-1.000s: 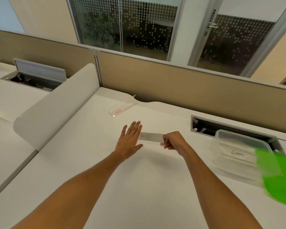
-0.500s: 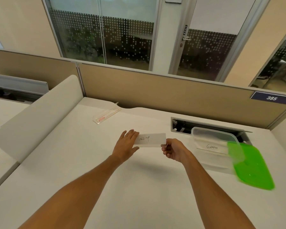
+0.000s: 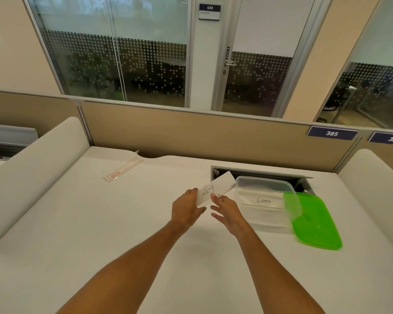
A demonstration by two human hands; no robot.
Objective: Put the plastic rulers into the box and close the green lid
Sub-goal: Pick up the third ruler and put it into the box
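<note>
I hold a flat plastic ruler [image 3: 217,188] with handwriting on its label above the white desk. My left hand [image 3: 186,208] grips its near end. My right hand [image 3: 228,211] is just beneath it with the fingers spread and only the thumb tip touching. The ruler's far end points at the left rim of the clear plastic box [image 3: 267,219], which stands open and is labelled GIRAFFE. The green lid [image 3: 314,223] leans against the box's right side. A second clear ruler [image 3: 123,169] with a red label lies at the back left of the desk.
An open cable slot [image 3: 261,172] is cut into the desk right behind the box. A beige partition [image 3: 213,137] closes the back. Rounded white dividers stand on the left [image 3: 32,168] and the right [image 3: 372,177].
The ruler has travelled right and turned, its far end now at the box's rim. My right hand let go of its right end and opened. My view swung to the right.
</note>
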